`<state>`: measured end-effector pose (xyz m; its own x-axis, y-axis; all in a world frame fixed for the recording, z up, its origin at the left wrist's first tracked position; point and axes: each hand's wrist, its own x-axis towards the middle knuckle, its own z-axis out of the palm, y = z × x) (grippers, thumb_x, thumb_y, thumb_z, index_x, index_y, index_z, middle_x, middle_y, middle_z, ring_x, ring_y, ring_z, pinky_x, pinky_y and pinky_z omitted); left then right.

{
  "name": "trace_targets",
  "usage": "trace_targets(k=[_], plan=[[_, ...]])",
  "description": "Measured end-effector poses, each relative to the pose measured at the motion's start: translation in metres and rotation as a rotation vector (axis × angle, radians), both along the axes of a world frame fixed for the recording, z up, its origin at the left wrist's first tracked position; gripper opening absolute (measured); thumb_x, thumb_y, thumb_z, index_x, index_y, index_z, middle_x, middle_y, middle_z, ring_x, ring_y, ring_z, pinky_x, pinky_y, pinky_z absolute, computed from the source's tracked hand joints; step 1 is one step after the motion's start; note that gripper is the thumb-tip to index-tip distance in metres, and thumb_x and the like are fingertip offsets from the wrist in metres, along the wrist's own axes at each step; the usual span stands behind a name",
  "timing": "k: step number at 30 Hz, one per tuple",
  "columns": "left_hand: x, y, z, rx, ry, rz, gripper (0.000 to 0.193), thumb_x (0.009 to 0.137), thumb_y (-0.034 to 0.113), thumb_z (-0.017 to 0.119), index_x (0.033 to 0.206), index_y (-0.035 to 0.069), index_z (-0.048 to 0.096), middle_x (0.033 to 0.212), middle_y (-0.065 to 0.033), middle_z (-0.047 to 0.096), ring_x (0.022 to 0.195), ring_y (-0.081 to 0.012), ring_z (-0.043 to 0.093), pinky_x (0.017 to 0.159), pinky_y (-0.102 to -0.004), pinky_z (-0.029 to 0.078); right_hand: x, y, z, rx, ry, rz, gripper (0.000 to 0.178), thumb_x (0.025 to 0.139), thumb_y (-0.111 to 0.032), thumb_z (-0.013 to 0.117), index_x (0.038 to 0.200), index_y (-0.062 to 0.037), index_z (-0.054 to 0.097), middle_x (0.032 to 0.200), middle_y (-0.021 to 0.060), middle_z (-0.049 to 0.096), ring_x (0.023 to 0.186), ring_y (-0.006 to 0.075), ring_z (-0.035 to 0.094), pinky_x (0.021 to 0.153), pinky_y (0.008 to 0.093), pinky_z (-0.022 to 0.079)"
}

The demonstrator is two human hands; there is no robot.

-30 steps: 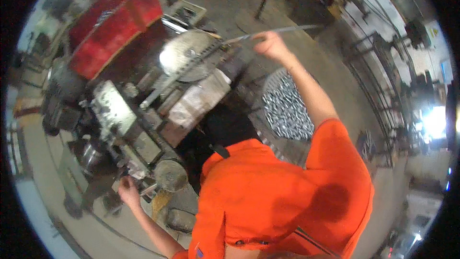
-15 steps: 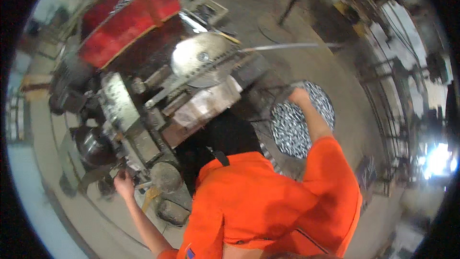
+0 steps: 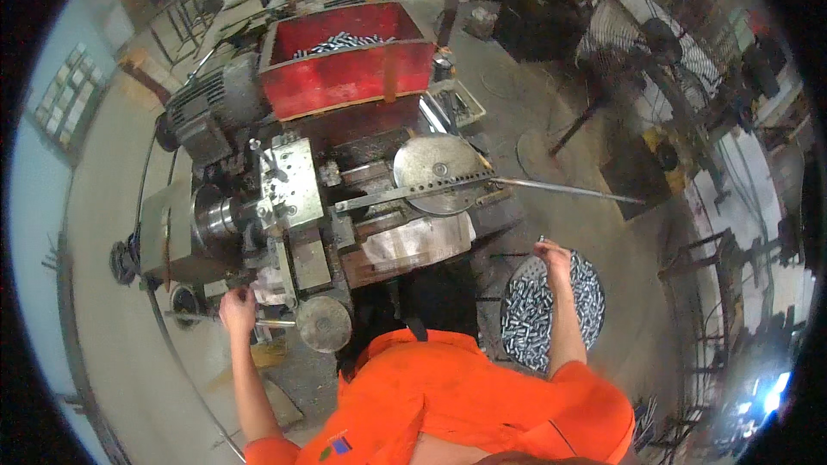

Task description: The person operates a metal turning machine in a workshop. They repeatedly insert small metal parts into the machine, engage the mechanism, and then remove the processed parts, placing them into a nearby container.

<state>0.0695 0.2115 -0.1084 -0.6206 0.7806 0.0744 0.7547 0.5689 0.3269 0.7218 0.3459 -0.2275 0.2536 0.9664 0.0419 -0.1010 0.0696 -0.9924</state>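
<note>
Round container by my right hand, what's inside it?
The round container holds a heap of small, shiny metal pieces. Your right hand and forearm hide a strip across it, and whatever lies beneath the top layer is covered.

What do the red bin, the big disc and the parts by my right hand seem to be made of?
Red bin: perhaps painted metal; its red coat looks patchy and worn. Big disc: likely bare metal, grey with a dull sheen. Parts: probably bright, smooth metal, since they glint silver; which metal, I can't tell.
</note>
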Motion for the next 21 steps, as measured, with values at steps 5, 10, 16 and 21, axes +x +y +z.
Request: trace_targets(k=[5, 10, 16, 21], plan=[[-0.007, -0.009, 0.011, 0.016, -0.185, -0.122, 0.026, 0.078, 0.029, 0.059, 0.089, 0.006, 0.066, 0.084, -0.0142, 0.066, 0.080, -0.0322, 0.062, 0.070, -0.0384, 0.048, -0.113, 0.025, 0.087, 0.148, -0.523, 0.382, 0.024, 0.066, -0.002, 0.052, 0.082, -0.0008, 0.071, 0.094, 0.0150, 0.064, 0.102, 0.0217, 0.054, 0.079, 0.0292, 0.045], [-0.041, -0.056, 0.060, 0.136, -0.019, -0.152, 0.021, 0.080, 0.023, 0.060, 0.091, 0.006, 0.065, 0.079, -0.0168, 0.063, 0.074, -0.0340, 0.062, 0.065, -0.0412, 0.048, -0.267, 0.043, 0.185, 0.461, -0.741, 0.714, 0.030, 0.055, -0.006, 0.061, 0.083, -0.0079, 0.071, 0.103, 0.0141, 0.062, 0.096, 0.0266, 0.060, 0.083, 0.0315, 0.046], [-0.081, -0.180, 0.113, 0.013, 0.239, 0.197, 0.023, 0.083, 0.025, 0.057, 0.094, 0.006, 0.064, 0.069, -0.0162, 0.062, 0.068, -0.0337, 0.061, 0.060, -0.0415, 0.047, -0.452, 0.055, 0.250, 0.996, -0.848, 1.115, 0.033, 0.054, -0.018, 0.062, 0.084, -0.0026, 0.067, 0.104, 0.0163, 0.057, 0.097, 0.0333, 0.053, 0.085, 0.0389, 0.044], [-0.066, -0.264, 0.086, -0.046, 0.023, 0.316, 0.032, 0.081, 0.028, 0.060, 0.098, 0.001, 0.061, 0.068, -0.0169, 0.062, 0.067, -0.0338, 0.060, 0.061, -0.0413, 0.046, -0.547, 0.074, 0.228, 0.886, -1.425, 1.148, 0.025, 0.054, -0.014, 0.058, 0.071, 0.0017, 0.066, 0.084, 0.0226, 0.061, 0.085, 0.0378, 0.058, 0.079, 0.0401, 0.048]])
